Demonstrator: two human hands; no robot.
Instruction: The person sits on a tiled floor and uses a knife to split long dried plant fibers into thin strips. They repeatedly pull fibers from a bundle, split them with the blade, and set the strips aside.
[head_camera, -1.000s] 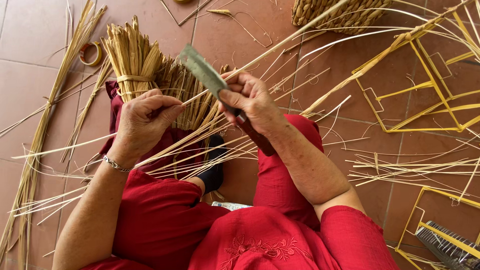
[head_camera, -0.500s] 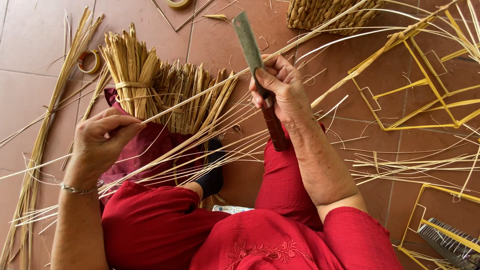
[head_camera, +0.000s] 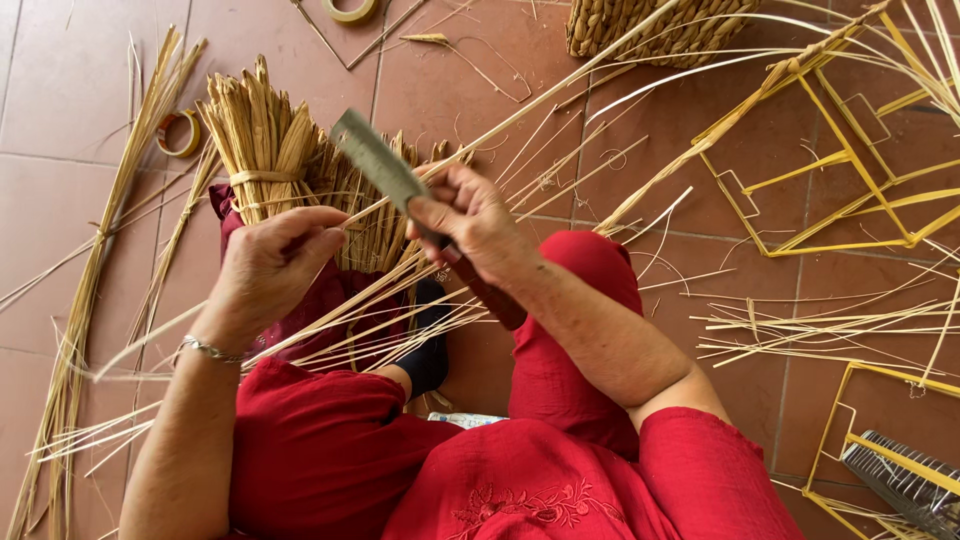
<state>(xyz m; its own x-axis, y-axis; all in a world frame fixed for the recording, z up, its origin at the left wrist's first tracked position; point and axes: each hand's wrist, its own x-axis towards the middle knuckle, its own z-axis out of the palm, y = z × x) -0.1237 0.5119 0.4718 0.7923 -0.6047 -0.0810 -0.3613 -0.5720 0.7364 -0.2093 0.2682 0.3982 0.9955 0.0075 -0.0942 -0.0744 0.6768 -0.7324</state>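
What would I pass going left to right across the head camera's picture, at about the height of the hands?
Long bundle of straw stalks on the floor → left hand pinching a strip → knife blade → right hand gripping the knife → yellow wire frame.

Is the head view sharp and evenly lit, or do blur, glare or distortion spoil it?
Head view: soft, even light, no glare; the knife and both the right hand and the left hand are sharp; wide-angle bending shows at the edges.
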